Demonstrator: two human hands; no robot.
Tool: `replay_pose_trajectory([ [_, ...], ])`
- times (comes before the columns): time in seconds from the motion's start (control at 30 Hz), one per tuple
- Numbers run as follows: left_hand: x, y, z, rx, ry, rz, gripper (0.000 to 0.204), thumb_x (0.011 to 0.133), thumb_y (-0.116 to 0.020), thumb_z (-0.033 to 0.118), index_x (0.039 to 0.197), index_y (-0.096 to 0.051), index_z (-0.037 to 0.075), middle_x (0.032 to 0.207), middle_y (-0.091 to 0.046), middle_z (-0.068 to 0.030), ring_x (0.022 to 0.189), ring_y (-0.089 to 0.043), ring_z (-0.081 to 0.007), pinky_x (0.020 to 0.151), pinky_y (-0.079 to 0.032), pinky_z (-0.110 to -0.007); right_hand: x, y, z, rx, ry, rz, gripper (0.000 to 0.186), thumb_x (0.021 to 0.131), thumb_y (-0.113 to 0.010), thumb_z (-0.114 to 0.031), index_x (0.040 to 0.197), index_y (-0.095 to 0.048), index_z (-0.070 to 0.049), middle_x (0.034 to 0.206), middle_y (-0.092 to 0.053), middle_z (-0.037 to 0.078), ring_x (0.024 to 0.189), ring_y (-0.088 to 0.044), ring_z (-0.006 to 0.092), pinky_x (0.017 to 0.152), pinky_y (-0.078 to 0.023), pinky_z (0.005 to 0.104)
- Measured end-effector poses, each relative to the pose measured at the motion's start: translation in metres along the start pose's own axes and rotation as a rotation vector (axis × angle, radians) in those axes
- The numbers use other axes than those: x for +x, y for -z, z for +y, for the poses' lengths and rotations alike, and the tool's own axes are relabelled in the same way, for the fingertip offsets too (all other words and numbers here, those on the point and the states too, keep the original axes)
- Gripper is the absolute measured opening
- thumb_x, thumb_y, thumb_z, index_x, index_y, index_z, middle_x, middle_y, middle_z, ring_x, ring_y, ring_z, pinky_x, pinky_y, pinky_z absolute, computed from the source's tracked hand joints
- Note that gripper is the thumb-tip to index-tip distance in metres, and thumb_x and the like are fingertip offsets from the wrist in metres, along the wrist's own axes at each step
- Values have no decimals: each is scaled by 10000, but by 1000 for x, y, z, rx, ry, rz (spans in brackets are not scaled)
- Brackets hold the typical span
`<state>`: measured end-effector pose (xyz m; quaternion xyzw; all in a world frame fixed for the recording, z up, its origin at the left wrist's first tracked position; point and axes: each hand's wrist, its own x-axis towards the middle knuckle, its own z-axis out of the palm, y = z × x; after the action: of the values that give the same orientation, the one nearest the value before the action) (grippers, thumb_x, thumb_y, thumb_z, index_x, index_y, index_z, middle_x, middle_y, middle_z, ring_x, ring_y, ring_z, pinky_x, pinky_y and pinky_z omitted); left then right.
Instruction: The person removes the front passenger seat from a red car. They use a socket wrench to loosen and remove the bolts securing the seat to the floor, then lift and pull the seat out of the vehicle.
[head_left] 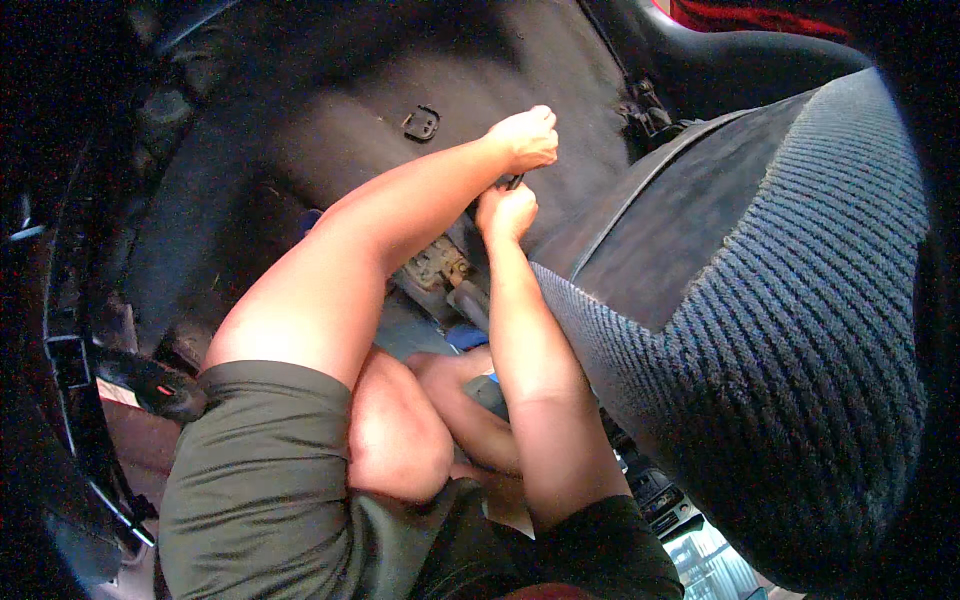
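My left hand point(525, 140) is closed in a fist just above dark carpet point(585, 95). What its fingers grip, if anything, is hidden. Close below it, my right hand point(506, 212) is closed as well, wrapped round a slim dark piece point(515, 182) that shows between the two hands. Most of that piece is covered, so its kind is unclear. Left of the hands, a black ring-shaped plastic fitting point(422, 123) lies on the carpet. Under my forearms, a worn metal part with a brass-coloured bolt point(457, 269) is exposed.
A seat with ribbed grey-blue fabric point(800, 260) fills the right side, close to my right forearm. A dark mechanism point(650, 108) stands beyond it. On the left are a black strap buckle point(70, 362) and a black handle with a red mark point(165, 388). My bent knee point(400, 440) is below.
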<state>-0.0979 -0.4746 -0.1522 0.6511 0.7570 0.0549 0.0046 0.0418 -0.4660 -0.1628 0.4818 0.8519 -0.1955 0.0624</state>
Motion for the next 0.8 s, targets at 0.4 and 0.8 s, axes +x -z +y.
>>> replay_pose_trajectory([
  [0.4,-136,17,9,-214,464,-144,110,800,-710,233,756,-776,157,744,-731,-62,742,-736,-252,721,-538,-424,-19,34,-14,-375,547,-347,231,845,-735,-312,940,-767,-104,938,-766,191,925,-740,400,859,-581,501],
  [0.8,-128,22,-17,-618,638,204,615,912,-703,300,1478,-521,143,1605,-415,-204,1413,-479,-379,1205,-340,-560,-13,17,-52,439,-608,227,584,1063,-543,-432,936,-722,109,926,-753,290,836,-725,427,754,-538,537],
])
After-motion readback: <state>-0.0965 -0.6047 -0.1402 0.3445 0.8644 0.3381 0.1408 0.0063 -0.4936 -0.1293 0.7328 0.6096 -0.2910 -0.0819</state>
